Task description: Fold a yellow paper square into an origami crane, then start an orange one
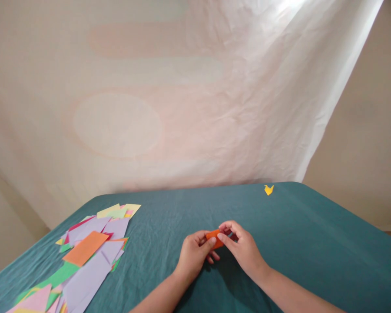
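Note:
A small folded piece of orange paper (215, 237) is held between both hands, above the near middle of the table. My left hand (195, 252) pinches it from the left, with the thumb lying on its face. From the right, my right hand (241, 245) grips its right edge between thumb and fingers. Parts of the paper are hidden behind the fingers, so its full shape does not show. Far off to the right, a small yellow folded-paper bird (269, 190) lies near the table's back edge.
A loose heap of coloured paper sheets (91, 278) spreads over the table's left side, with an orange sheet (86, 248) on top. Dark green cloth covers the table (299, 234). Behind its far edge hangs a pale sheet (195, 121).

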Available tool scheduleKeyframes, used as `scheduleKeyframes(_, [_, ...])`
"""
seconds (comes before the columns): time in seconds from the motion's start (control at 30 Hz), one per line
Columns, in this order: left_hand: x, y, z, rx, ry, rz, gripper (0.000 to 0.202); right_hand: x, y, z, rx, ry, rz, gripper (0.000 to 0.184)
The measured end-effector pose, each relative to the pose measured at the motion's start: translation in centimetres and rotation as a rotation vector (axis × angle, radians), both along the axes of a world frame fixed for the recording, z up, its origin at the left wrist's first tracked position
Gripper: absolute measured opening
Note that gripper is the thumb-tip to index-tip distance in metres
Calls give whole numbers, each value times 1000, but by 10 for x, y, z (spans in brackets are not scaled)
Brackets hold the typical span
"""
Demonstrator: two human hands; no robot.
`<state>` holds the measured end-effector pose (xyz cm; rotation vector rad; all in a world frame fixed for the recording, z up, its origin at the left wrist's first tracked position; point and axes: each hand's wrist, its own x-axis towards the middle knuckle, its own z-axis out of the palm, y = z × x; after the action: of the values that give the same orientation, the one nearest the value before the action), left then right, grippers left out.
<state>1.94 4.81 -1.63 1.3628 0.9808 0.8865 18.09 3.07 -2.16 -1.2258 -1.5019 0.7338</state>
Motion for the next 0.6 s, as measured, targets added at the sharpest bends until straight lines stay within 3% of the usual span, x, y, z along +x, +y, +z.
scheduleKeyframes(0.27, [-3,1,1,11,-10,35,35,0,-1,3,-31,-1,58,19])
scheduleKeyframes(0.6, [-1,-1,-4,11,15,-40,29,1,0,3,-8,-20,76,14])
